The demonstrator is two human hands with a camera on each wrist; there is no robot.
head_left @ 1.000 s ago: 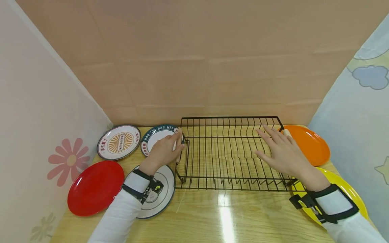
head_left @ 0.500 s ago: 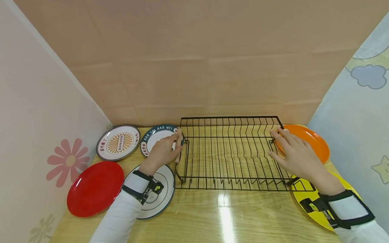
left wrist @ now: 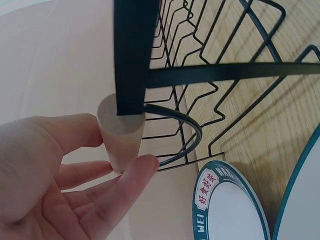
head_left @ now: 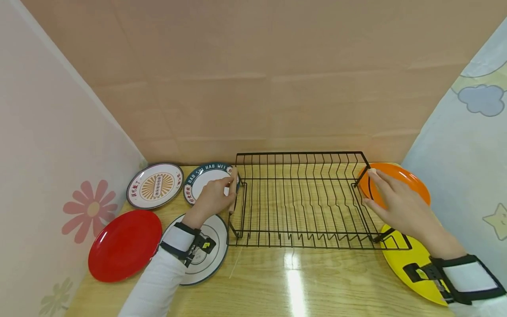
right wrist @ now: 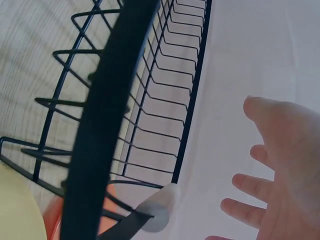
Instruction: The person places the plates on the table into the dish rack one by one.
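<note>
Left hand point(head_left: 214, 196) fingers curled round pale wooden handle point(left wrist: 121, 134) at left end of black wire dish rack point(head_left: 301, 200), frame centre; right hand point(head_left: 396, 204) fingers straight, released, beside rack's right-end handle point(right wrist: 157, 206), not yet gripping; rack's long axis left-right between both hands.

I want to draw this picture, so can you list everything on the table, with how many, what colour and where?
Black wire dish rack: one, black with pale wooden handle ends, middle of the table.
Shiny red round plate: one, front left.
White plate with orange sunburst: one, back left.
White plate with dark teal lettered rim: one, left of the rack.
White plate with grey rings: one, under the left wrist.
Orange plate: one, back right.
Yellow plate: one, front right.
Wooden table: one, light wood.
Left hand: grips the rack's left handle.
Right hand: open, at the rack's right end.
</note>
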